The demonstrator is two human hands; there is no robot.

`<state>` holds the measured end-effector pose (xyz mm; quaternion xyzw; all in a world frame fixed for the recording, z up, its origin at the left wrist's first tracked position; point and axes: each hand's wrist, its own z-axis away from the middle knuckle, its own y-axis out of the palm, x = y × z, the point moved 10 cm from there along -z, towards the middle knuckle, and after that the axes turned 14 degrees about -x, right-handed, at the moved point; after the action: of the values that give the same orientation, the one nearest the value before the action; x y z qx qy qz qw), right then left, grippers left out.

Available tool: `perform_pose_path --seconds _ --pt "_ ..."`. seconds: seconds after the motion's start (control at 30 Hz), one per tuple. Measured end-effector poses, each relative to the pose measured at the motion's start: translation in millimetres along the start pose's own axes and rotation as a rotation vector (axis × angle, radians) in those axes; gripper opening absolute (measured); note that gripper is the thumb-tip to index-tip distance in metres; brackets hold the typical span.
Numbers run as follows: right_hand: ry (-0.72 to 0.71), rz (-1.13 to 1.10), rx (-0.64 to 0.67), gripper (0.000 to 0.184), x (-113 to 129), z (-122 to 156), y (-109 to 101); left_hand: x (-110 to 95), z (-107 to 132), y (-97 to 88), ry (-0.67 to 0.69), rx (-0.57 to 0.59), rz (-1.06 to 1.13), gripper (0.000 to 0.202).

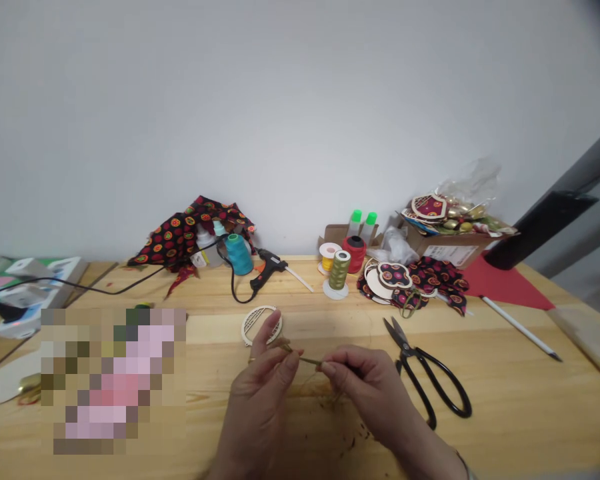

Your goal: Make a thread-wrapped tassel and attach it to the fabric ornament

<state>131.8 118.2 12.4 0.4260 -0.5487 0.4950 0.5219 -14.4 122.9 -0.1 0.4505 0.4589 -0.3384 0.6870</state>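
Evidently | cord (311, 361) | olive-green | thin | exposed stretch nearly straight

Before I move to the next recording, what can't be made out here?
All in the head view:
Cord: stretches inside the left hand and right hand, covered by them.
Wooden ring: part behind the left hand.
Box label: print too small.
Pixelated patch: masks whatever lies beneath.

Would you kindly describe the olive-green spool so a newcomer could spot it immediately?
On the wooden table, look beyond the right hand towards the wall. The olive-green spool stands upright in front of the red spool and yellow spool, set apart by its thread's colour.
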Motion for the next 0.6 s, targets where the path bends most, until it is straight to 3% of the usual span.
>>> perform_pose_path --seconds 0.27,0.6 --pt "-0.008 0.103 -0.038 0.023 -10.4 -4.2 -18.8 -3.4 -8.7 -10.9 -0.066 -0.088 0.068 0.014" --pt "-0.161 0.229 -0.101 0.016 -3.0 -5.7 -36.3 -9.5 -16.2 -27.2 -0.046 -0.185 0.089 0.011"
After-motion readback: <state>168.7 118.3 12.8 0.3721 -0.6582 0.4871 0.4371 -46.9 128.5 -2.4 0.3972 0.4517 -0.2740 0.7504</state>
